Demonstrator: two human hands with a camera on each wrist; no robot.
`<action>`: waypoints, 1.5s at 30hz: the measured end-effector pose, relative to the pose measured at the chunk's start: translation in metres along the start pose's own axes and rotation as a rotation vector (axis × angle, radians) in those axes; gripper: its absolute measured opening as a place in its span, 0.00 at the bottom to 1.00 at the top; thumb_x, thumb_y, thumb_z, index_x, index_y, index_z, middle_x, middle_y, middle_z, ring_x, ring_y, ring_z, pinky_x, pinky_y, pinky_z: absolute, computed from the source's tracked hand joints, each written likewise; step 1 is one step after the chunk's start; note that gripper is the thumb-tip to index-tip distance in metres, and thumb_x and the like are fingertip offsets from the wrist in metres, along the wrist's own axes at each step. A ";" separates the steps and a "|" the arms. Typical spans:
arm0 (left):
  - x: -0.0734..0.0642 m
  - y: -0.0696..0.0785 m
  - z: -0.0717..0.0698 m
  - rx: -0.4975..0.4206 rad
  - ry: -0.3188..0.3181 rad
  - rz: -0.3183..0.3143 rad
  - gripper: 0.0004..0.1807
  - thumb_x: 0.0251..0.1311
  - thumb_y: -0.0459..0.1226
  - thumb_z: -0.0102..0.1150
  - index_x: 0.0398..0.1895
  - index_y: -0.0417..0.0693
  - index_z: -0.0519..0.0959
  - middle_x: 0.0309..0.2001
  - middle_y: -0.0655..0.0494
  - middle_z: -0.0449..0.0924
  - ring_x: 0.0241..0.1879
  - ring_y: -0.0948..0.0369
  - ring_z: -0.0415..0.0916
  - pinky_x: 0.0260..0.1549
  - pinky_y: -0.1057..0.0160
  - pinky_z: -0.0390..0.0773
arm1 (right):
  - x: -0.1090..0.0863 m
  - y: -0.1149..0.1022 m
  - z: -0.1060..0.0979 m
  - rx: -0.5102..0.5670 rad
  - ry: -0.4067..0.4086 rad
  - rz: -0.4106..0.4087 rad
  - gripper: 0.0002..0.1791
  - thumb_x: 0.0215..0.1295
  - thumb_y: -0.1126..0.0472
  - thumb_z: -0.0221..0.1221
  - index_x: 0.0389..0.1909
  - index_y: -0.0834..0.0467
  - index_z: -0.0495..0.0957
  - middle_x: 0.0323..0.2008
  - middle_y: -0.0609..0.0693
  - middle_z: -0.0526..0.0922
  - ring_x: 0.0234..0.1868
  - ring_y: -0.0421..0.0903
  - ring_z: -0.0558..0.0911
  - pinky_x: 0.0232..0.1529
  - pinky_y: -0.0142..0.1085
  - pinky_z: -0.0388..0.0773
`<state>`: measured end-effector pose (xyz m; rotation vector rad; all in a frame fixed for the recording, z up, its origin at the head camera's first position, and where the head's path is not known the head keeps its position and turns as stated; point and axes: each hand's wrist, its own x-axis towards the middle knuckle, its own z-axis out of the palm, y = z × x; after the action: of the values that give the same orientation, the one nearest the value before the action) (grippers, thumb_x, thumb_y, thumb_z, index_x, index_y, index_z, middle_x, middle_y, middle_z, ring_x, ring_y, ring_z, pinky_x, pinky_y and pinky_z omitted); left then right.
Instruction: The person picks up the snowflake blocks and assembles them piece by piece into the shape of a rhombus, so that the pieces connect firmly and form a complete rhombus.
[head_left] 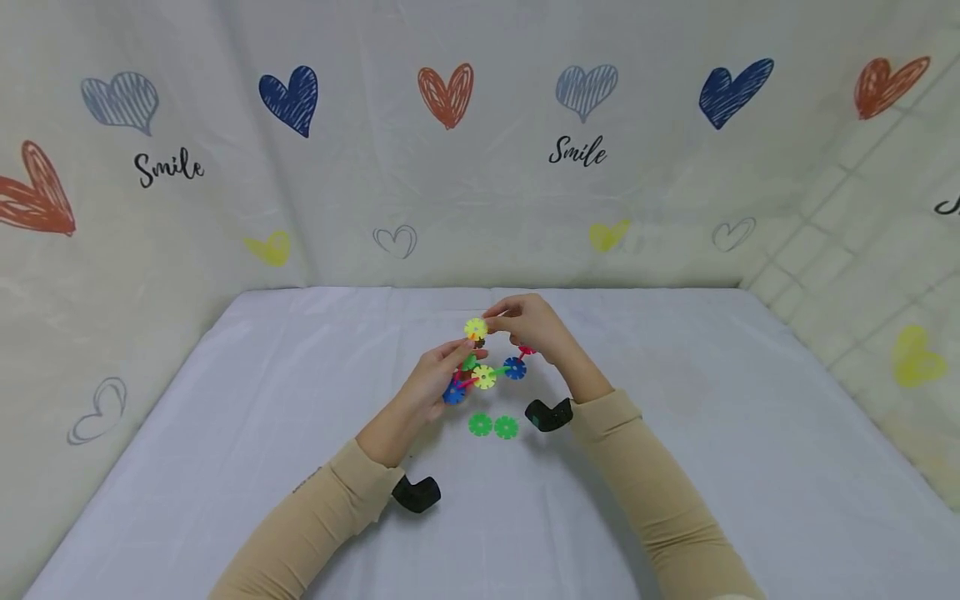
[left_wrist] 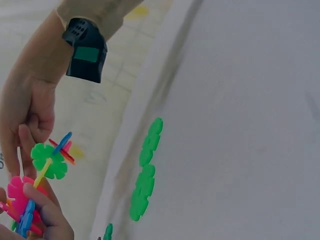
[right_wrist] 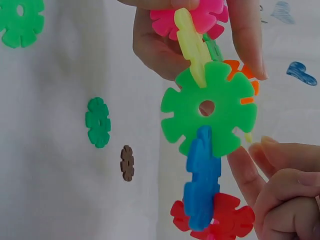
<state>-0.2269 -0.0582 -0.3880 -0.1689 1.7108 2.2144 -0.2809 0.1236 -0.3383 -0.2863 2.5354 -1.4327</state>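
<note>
In the head view my left hand (head_left: 429, 377) holds a linked chain of notched plastic discs above the table. A blue disc (head_left: 453, 392), a yellow disc (head_left: 483, 377) and another blue disc (head_left: 515, 368) show along it. My right hand (head_left: 534, 327) pinches the edge of an upper yellow disc (head_left: 476, 329), just over the left fingertips. In the right wrist view the left fingers grip a pink disc (right_wrist: 212, 12); below hang a green disc (right_wrist: 220, 100), a blue disc (right_wrist: 201, 185) and a red disc (right_wrist: 235, 217). The right fingers (right_wrist: 290, 190) curl beside them.
Two loose green discs (head_left: 481, 425) lie side by side on the white-covered table (head_left: 225, 433), nearer than the hands. A brown disc (right_wrist: 127, 163) lies beyond in the right wrist view. Black wrist cameras (head_left: 417, 495) hang below both cuffs. A heart-printed cloth (head_left: 495, 192) backs the table.
</note>
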 end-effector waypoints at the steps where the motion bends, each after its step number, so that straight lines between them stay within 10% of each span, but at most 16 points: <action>1: 0.000 0.000 0.000 -0.003 0.011 0.000 0.25 0.77 0.46 0.55 0.69 0.42 0.73 0.61 0.45 0.81 0.24 0.66 0.75 0.21 0.72 0.76 | 0.000 0.001 -0.001 0.003 0.000 -0.004 0.14 0.72 0.57 0.63 0.52 0.60 0.85 0.44 0.57 0.87 0.20 0.43 0.67 0.20 0.31 0.65; 26: 0.004 0.001 -0.012 -0.228 0.090 -0.066 0.31 0.78 0.45 0.50 0.80 0.54 0.60 0.73 0.47 0.61 0.45 0.58 0.69 0.31 0.68 0.79 | -0.054 0.012 -0.019 0.002 0.014 -0.044 0.11 0.71 0.60 0.64 0.48 0.60 0.86 0.40 0.57 0.87 0.26 0.45 0.73 0.26 0.32 0.71; 30: 0.004 0.002 -0.013 -0.256 0.058 -0.052 0.35 0.78 0.45 0.48 0.83 0.54 0.51 0.73 0.48 0.59 0.54 0.55 0.67 0.35 0.66 0.80 | -0.061 0.017 -0.018 -0.039 -0.043 -0.050 0.09 0.71 0.61 0.63 0.47 0.58 0.86 0.40 0.60 0.87 0.19 0.44 0.66 0.23 0.32 0.67; 35: 0.006 0.002 -0.015 -0.284 0.026 -0.028 0.37 0.79 0.43 0.45 0.84 0.53 0.42 0.70 0.48 0.69 0.40 0.58 0.71 0.35 0.64 0.80 | -0.065 0.024 -0.014 -0.062 -0.127 -0.050 0.09 0.70 0.62 0.62 0.47 0.59 0.86 0.39 0.61 0.86 0.17 0.43 0.64 0.24 0.32 0.67; 45: 0.005 0.002 -0.021 -0.298 -0.008 0.004 0.37 0.81 0.42 0.41 0.84 0.54 0.38 0.72 0.47 0.69 0.38 0.61 0.71 0.35 0.65 0.79 | -0.062 0.036 -0.002 -0.259 -0.341 -0.003 0.09 0.68 0.60 0.67 0.46 0.57 0.86 0.31 0.49 0.83 0.32 0.47 0.76 0.33 0.36 0.74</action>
<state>-0.2343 -0.0774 -0.3934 -0.2270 1.3692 2.4589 -0.2239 0.1602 -0.3629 -0.5271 2.4274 -0.9552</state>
